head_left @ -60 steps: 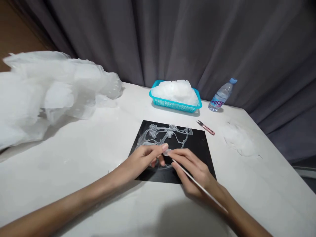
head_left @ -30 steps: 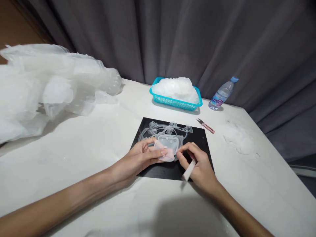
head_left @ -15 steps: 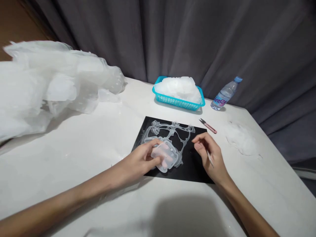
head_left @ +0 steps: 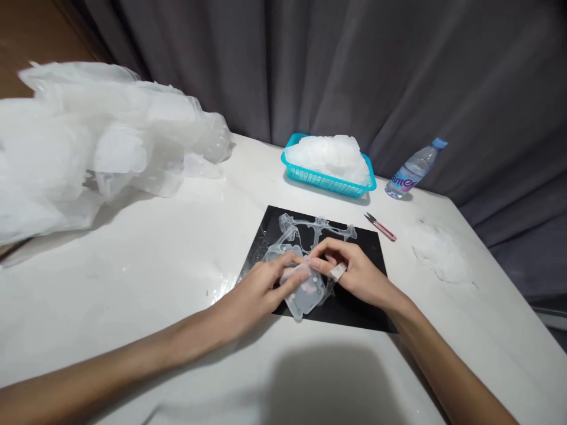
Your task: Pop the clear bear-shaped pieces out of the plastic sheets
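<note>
R hand (head_left: 358, 268) moved in, gripping 1 wht tool (head_left: 339, 271), L hand (head_left: 264, 288) gripping 1 clr piece (head_left: 311, 297)

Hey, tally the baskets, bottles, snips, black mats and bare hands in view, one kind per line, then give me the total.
Baskets: 1, blue basket
Bottles: 1, bottle
Snips: 1, pink snips
Mats: 1, black mat
Hands: 2, left hand and right hand
Total: 6

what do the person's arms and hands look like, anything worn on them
Both forearms are bare as far as they show, with no sleeve in view. The left hand and right hand wear no gloves; no watch or bracelet shows.
</note>
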The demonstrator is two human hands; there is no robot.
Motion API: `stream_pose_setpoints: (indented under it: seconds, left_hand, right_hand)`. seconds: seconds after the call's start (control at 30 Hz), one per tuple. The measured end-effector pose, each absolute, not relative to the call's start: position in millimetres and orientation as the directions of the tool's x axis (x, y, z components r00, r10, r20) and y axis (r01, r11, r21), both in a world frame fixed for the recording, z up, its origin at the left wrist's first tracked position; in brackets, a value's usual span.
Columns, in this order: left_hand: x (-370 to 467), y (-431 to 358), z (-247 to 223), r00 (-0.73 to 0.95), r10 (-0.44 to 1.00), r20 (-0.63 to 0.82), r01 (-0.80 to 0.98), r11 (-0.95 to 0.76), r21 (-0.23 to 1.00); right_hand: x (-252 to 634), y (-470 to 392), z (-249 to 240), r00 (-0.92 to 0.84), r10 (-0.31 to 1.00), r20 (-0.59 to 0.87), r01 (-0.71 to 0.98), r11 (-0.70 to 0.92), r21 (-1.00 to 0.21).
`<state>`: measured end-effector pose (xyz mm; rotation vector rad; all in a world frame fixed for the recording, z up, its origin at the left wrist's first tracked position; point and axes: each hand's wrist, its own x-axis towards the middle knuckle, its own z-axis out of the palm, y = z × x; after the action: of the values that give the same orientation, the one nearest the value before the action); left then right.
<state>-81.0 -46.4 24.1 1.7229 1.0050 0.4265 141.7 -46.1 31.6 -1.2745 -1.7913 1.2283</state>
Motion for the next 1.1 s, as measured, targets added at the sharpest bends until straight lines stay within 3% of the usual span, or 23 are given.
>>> stream_pose_setpoints:
  seconds: [0.13, 0.27, 0.43, 0.63, 0.77, 0.9, 0.97, 1.1]
  left_hand:
    - [-84, -50, 19, 0.562, 0.817, -0.131, 0.427, -0.151, 0.891]
    - [-85, -54, 25, 0.562, 0.819, -0.116, 0.450, -0.185, 0.874]
    - [-82, -56, 28, 0.587, 0.800, -0.121, 0.472, -0.216, 0.855]
    - [-82, -56, 27, 0.584, 0.801, -0.135, 0.504, -0.227, 0.834]
    - [-80, -61, 20, 0.675, 0.737, 0.020, 0.457, -0.439, 0.774]
    - [-82, -67, 11, 0.814, 0.529, 0.240, 0.332, -0.763, 0.555]
    - [-86, -66, 7, 0.826, 0.502, 0.256, 0.319, -0.791, 0.522]
    - [-92, -59, -1, 0.782, 0.585, 0.215, 0.372, -0.714, 0.593]
  right_hand:
    - [150, -46, 28, -0.291, 0.955, -0.061, 0.388, 0.060, -0.920]
    - [148, -47, 29, -0.356, 0.925, -0.133, 0.408, 0.026, -0.913]
    - [141, -51, 34, -0.373, 0.923, -0.098, 0.323, 0.031, -0.946]
    - [143, -52, 35, -0.381, 0.917, -0.118, 0.340, 0.021, -0.940]
    - [139, -47, 27, -0.314, 0.941, -0.123, 0.317, -0.018, -0.948]
    - [140, -40, 15, -0.060, 0.996, -0.062, 0.501, -0.024, -0.865]
    - [144, -38, 13, -0.017, 1.000, -0.012, 0.548, 0.000, -0.836]
    - [154, -38, 14, -0.025, 0.999, 0.036, 0.559, 0.044, -0.828]
